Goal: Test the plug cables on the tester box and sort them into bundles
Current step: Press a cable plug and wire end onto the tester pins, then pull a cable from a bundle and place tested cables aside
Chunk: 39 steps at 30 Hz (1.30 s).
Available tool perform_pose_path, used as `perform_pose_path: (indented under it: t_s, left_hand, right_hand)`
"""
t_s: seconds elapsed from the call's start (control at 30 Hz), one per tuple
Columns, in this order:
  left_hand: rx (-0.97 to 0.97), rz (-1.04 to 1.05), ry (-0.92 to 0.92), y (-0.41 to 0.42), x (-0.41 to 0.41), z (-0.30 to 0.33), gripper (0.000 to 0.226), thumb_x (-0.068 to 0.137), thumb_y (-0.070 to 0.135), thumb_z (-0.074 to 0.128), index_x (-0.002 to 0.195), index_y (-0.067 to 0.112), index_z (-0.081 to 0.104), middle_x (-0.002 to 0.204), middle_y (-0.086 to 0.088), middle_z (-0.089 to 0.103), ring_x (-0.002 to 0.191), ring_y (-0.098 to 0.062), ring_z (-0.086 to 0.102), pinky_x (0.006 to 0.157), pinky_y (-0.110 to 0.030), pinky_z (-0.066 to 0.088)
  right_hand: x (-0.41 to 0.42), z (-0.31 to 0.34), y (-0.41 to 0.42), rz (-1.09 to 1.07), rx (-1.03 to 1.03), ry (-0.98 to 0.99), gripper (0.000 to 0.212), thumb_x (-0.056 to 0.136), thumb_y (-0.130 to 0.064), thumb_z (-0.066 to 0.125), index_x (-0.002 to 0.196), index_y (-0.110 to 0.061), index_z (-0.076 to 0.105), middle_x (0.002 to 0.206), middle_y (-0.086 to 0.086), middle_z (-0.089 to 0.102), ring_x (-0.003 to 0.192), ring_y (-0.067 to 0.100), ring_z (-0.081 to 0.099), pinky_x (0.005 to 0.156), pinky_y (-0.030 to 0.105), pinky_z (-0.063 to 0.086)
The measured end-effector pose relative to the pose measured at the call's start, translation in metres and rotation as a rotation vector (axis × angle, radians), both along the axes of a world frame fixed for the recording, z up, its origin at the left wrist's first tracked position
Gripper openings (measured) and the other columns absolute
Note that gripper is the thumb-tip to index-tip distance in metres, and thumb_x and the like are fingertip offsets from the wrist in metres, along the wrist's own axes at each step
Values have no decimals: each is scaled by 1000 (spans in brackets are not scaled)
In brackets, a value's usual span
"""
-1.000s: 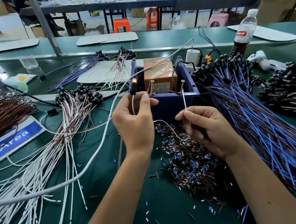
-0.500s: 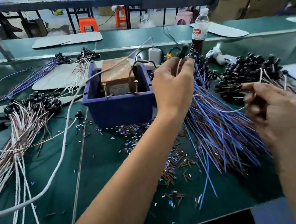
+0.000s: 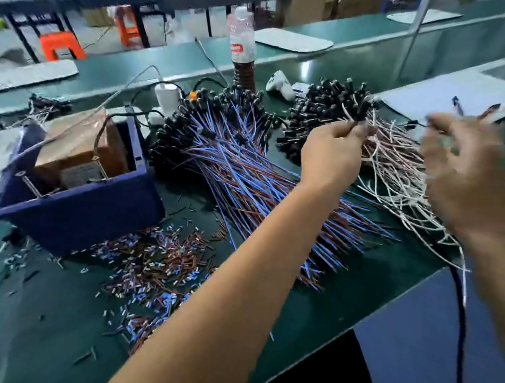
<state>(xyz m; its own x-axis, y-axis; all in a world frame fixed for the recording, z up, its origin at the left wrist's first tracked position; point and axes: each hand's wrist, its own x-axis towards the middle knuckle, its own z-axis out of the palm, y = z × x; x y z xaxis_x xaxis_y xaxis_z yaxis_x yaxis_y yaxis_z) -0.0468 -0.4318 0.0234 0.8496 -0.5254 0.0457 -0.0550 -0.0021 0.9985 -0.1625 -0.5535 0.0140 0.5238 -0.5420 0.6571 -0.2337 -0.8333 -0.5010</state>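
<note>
My left hand (image 3: 331,156) is raised over the white-wire bundle (image 3: 391,162) at the right and pinches a black plug (image 3: 360,115) of a white cable. My right hand (image 3: 462,169) is blurred, fingers curled, and seems to hold that cable's thin wire end. The blue tester box (image 3: 81,204) with a brown block inside stands at the left, away from both hands. A bundle of blue and brown wired plugs (image 3: 247,172) lies between the box and my left arm.
Cut wire scraps (image 3: 149,268) litter the green mat in front of the box. A bottle (image 3: 242,56) stands behind the bundles, beside a white device (image 3: 279,83). A white sheet (image 3: 460,94) lies at the far right. The table edge runs diagonally at lower right.
Both hands left the tester box and carried the white cable to the right, over the white-wire bundle. The view swung right with them.
</note>
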Motion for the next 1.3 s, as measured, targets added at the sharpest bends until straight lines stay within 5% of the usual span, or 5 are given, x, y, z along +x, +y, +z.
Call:
perform_pose_path:
  t_s: [0.4,0.57,0.67,0.97,1.3]
  left_hand:
    - [-399,-167,616,-23,-1,49,29,107,13,51,87,-2,66,67,-8,57,54,-12,59,63,-20,57]
    - [-552,-275,645,-36,-3,70,24,106,9,52,90,1,67,74,-13,62,61,-16,63,61,-21,59]
    - [-524,-267,523,-43,3,80,14,101,16,64,94,5,70,77,-8,66,67,-15,61,60,-24,58]
    - [-258,-56,435,-76,31,49,16,99,1,63,86,-8,62,73,-15,64,49,-15,59,50,-20,56]
    - [5,-38,402,-81,37,11,23,96,-5,49,118,-10,53,107,-25,67,58,-23,72,86,-37,62]
  right_hand:
    - [7,19,-14,401,159,120,10,104,-23,62,101,-14,62,86,7,74,81,21,73,80,36,54]
    - [2,52,-26,540,499,-133,27,109,-33,48,101,-18,68,64,-2,62,49,19,59,54,37,57]
    - [-9,74,-43,373,240,-56,28,107,-38,52,99,-23,74,63,4,55,46,18,43,41,33,40]
    - [5,44,-80,-51,-184,413,30,106,-38,56,112,-19,78,100,18,75,89,41,64,72,42,49]
    - [42,-28,-77,-258,-147,907,75,100,-70,27,156,-21,35,150,18,37,137,38,32,110,57,30]
